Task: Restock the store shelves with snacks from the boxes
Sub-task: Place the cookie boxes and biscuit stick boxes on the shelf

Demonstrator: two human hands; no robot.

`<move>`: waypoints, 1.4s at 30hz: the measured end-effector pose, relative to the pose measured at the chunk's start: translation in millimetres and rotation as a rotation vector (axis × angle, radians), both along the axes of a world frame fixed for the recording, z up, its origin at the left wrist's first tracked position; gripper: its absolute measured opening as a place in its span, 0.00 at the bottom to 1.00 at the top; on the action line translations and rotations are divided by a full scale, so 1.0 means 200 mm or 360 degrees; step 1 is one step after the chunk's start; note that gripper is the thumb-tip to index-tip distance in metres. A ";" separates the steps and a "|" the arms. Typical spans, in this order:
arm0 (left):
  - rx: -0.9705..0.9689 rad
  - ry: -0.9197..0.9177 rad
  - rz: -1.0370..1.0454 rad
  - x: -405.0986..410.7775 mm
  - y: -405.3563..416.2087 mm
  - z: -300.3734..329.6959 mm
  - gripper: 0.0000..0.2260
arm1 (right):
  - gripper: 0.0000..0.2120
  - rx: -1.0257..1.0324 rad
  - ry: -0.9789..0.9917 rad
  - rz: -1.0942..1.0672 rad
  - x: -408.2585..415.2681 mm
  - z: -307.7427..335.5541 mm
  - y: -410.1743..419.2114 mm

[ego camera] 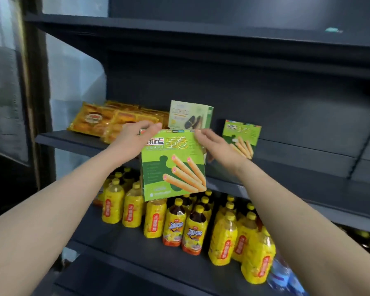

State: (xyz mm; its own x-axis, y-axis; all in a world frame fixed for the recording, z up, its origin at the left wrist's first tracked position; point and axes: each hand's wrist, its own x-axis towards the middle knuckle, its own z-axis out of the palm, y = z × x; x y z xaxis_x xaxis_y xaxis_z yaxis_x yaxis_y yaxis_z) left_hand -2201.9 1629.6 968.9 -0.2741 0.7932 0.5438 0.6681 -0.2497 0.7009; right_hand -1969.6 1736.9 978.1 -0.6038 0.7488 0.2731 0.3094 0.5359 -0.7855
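I hold a green egg-roll snack box (173, 165) upright in front of the middle shelf (77, 139). My left hand (135, 137) grips its top left corner and my right hand (214, 144) grips its top right edge. Behind it on that shelf stands a pale green snack box (189, 115). A second green egg-roll box (241, 136) stands upright to the right. Orange-yellow cake packs (107, 118) lie at the left end of the shelf.
The lower shelf (124, 240) carries several yellow-wrapped drink bottles (222, 238) and iced-tea bottles (193, 229). An upper dark shelf (179, 30) runs above. The middle shelf's right part (308, 152) is bare. A glass door (6, 99) stands at the left.
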 end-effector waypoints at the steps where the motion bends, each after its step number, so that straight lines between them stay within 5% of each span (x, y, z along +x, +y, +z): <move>1: 0.0015 -0.0016 -0.0033 0.05 0.03 0.01 0.15 | 0.26 -0.0071 0.0014 0.0015 0.04 0.00 -0.01; 4: 0.0028 0.0007 -0.0134 0.18 0.12 0.02 0.16 | 0.13 -0.0141 0.0194 -0.0028 0.19 0.04 0.01; 13: 0.0098 0.0812 0.0280 0.29 0.39 -0.12 0.20 | 0.16 0.0284 0.0659 -0.0571 0.77 0.18 0.37; 20: 0.0219 0.1164 0.0536 0.30 0.59 -0.26 0.27 | 0.14 0.0330 0.0298 -0.0766 0.73 -0.01 0.79; 30: 0.0391 0.1244 0.0679 0.28 0.70 -0.28 0.20 | 0.23 0.0651 -0.0228 -0.0821 0.48 0.01 1.17; 42: 0.0415 0.1260 0.0729 0.29 0.70 -0.30 0.19 | 0.25 0.0628 -0.0125 -0.0721 0.43 0.00 1.28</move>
